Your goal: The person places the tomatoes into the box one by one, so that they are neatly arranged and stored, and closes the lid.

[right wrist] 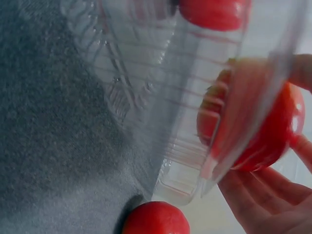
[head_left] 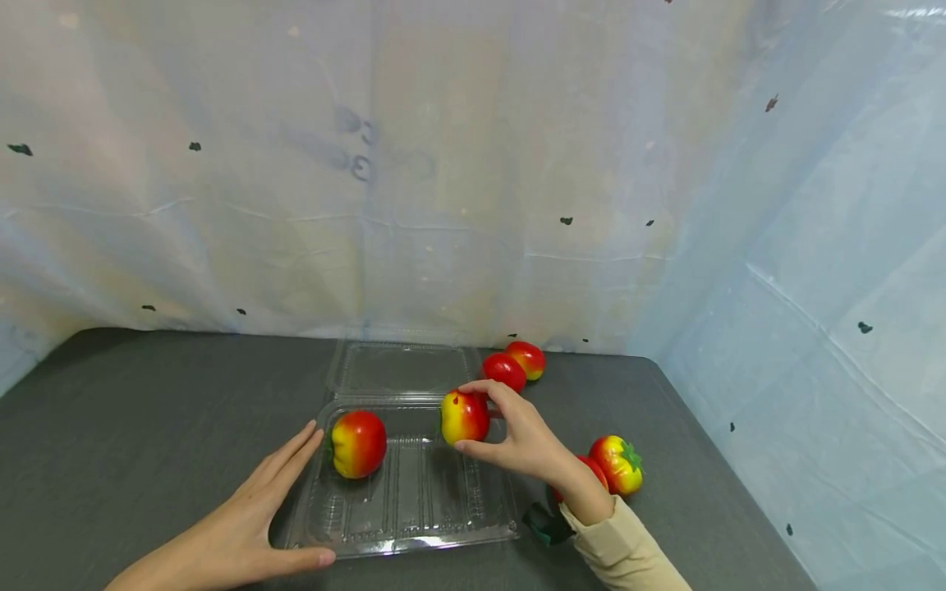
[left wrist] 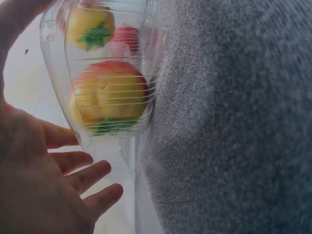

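Note:
My right hand [head_left: 521, 431] grips a red-and-yellow fruit [head_left: 464, 417] between thumb and fingers, over the right side of a clear plastic clamshell box [head_left: 399, 544]. In the right wrist view the held fruit [right wrist: 273, 134] shows partly through the box's clear wall. A similar fruit [head_left: 359, 444] lies in the left side of the box; its green leafy cap [left wrist: 114, 126] faces the left wrist camera. My left hand [head_left: 236, 513] is spread along the box's left edge, thumb near the front corner and fingers straight.
The box's lid [head_left: 402, 369] lies folded open toward the back. Beyond it on the right sit a red fruit [head_left: 504, 371] and a red-and-yellow one [head_left: 526, 359]. Another capped fruit [head_left: 616, 465] stands right of my right wrist, beside a partly hidden red one [head_left: 591, 472]. A plastic-sheet wall [head_left: 443, 164] rises behind the dark table [head_left: 148, 427].

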The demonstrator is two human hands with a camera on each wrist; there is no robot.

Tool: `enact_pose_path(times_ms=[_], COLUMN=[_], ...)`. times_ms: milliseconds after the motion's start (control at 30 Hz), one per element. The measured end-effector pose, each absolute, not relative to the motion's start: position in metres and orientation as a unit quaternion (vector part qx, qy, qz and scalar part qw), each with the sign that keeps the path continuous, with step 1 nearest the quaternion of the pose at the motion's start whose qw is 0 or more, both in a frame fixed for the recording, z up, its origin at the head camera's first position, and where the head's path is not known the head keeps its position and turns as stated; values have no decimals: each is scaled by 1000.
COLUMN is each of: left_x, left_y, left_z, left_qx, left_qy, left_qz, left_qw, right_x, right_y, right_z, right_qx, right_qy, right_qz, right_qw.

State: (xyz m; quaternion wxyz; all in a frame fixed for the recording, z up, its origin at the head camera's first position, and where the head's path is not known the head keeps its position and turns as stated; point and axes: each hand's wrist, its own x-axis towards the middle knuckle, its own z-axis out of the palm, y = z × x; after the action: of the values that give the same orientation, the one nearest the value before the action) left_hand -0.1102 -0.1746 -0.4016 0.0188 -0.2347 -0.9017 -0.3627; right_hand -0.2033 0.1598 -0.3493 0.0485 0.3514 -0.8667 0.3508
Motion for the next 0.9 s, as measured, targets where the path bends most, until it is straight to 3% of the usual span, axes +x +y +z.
enact_pose_path(times_ms=[367, 900], left_x=[-109, -110], left_y=[-174, -174], left_z=[-402, -400], left_qx=[-231, -220], left_qy=[-905, -903], left_qz=[-357, -368], left_qw=[21, -3], right_x=[-201, -200], right_y=[150, 138], right_z=[-354, -360], right_qx=[348, 369], right_qy=[-866, -862], right_qz=[360, 347], right_qw=[9, -4])
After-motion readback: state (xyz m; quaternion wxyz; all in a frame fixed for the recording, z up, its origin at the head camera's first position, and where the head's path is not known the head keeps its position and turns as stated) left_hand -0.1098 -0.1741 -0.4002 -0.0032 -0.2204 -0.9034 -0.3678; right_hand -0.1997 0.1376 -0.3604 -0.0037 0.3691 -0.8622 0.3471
